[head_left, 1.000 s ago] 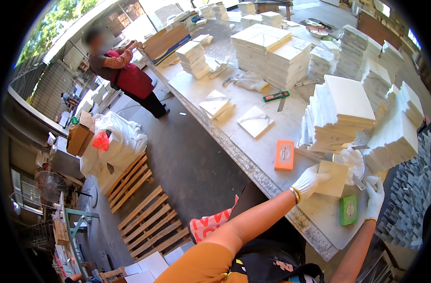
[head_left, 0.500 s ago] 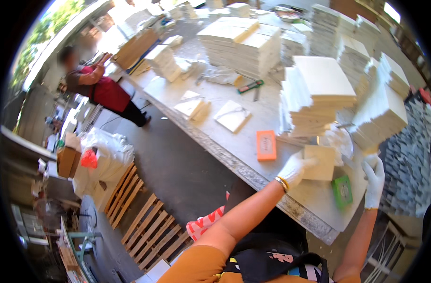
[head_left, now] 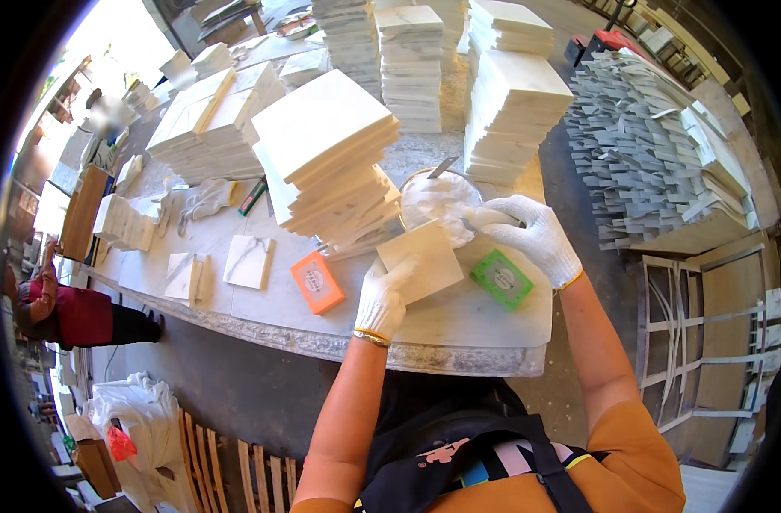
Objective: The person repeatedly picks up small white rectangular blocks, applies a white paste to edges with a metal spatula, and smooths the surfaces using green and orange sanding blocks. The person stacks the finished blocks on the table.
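My left hand (head_left: 382, 299), in a white knit glove, grips a cream square tile (head_left: 433, 278) by its left edge, tilted above the table. My gloved right hand (head_left: 540, 244) is closed, thumb and fingers together, just right of the tile. A thin grey tip (head_left: 469, 225) shows at its fingers; the tool's full shape is hidden. Behind the tile stands a round bowl (head_left: 406, 190) of white paste-like material, with a flat metal blade (head_left: 443, 168) sticking out. An orange block (head_left: 317, 283) lies left of my left hand, a green block (head_left: 502, 280) below my right.
Tall stacks of white tiles (head_left: 326, 128) stand behind the bowl, more stacks (head_left: 510, 111) further right. Two veined tiles (head_left: 248, 261) lie at left, near a green-handled tool (head_left: 253, 197). Grey strips (head_left: 647, 145) fill the far right. A person in a red apron (head_left: 82, 316) stands at left.
The view has swung to the right. My right hand has come from beside the table's right edge to the tile and bowl, a thin tip now at its fingers. My left hand still holds the tile.
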A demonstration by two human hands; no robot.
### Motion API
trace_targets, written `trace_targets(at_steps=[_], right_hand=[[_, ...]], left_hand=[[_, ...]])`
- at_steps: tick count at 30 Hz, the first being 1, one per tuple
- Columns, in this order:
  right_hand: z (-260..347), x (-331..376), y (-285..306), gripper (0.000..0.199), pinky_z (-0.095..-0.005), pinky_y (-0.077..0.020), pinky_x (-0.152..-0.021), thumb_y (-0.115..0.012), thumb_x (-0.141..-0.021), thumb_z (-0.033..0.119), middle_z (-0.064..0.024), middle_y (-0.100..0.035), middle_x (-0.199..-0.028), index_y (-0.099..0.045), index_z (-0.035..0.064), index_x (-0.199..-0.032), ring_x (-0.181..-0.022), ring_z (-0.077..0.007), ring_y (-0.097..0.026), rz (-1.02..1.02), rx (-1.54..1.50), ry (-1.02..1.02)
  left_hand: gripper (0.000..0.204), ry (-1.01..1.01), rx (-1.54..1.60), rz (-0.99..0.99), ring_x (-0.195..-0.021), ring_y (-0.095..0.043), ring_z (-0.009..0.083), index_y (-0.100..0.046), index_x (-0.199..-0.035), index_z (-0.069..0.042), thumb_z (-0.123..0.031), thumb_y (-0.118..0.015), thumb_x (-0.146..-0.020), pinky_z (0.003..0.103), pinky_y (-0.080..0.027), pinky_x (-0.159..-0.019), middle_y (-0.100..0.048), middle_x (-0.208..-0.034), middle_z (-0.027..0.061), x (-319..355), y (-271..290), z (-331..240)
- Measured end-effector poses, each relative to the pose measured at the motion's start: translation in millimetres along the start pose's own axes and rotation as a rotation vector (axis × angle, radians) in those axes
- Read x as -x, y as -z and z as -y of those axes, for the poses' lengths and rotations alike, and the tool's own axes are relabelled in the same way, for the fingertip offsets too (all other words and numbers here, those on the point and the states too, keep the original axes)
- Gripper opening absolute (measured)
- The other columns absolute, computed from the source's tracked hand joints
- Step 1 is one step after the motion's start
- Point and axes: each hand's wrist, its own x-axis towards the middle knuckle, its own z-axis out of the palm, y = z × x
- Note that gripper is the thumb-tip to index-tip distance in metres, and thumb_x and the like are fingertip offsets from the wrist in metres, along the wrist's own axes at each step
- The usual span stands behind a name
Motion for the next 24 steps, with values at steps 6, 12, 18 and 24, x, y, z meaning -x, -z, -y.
trace_targets(at_steps=[6,12,18,24], right_hand=[[-0.7,-5.7,-1.5,0.035,-0.0292,-0.0504,-0.077,-0.078,-0.079,0.022,-0.0063,-0.071,-0.097,-0.075,0.0045,-0.109,-0.087,-0.0141,-0.063,0.017,0.071,0.029],[-6.3,-9.6,-1.3,0.037,-0.0299,-0.0504,-0.077,-0.08,-0.077,0.024,-0.007,-0.071,-0.097,-0.075,0.0033,-0.108,-0.086,-0.0155,-0.064,0.017,0.132,0.023],[-9.7,-12.4,-1.2,0.039,-0.0316,-0.051,-0.075,-0.081,-0.076,0.026,-0.0088,-0.071,-0.094,-0.075,0.004,-0.108,-0.083,-0.0182,-0.064,0.025,0.18,0.04],[-8.1,-13.4,-2.3,0.038,-0.0319,-0.0506,-0.073,-0.081,-0.076,0.027,-0.009,-0.07,-0.091,-0.075,0.0049,-0.107,-0.081,-0.0191,-0.063,0.019,0.21,0.064]], left_hand=[[0.037,-0.009,-0.011,0.001,-0.104,-0.063,0.0181,-0.057,-0.129,0.001,-0.011,-0.065,-0.094,0.034,-0.052,-0.09,-0.065,-0.118,0.0079,3.8,0.0,-2.2],[0.041,-0.006,0.053,-0.008,-0.102,-0.063,0.0169,-0.059,-0.128,0.002,-0.007,-0.07,-0.089,0.032,-0.051,-0.09,-0.066,-0.115,0.0078,3.4,-0.4,-3.3],[0.042,-0.019,0.058,-0.004,-0.104,-0.062,0.0169,-0.058,-0.129,0.003,-0.007,-0.07,-0.089,0.032,-0.05,-0.092,-0.066,-0.117,0.0079,3.3,-2.1,-2.8],[0.043,-0.026,0.066,-0.002,-0.105,-0.061,0.0169,-0.057,-0.129,0.004,-0.008,-0.07,-0.09,0.031,-0.049,-0.093,-0.065,-0.118,0.0079,1.9,-0.4,-0.6]])
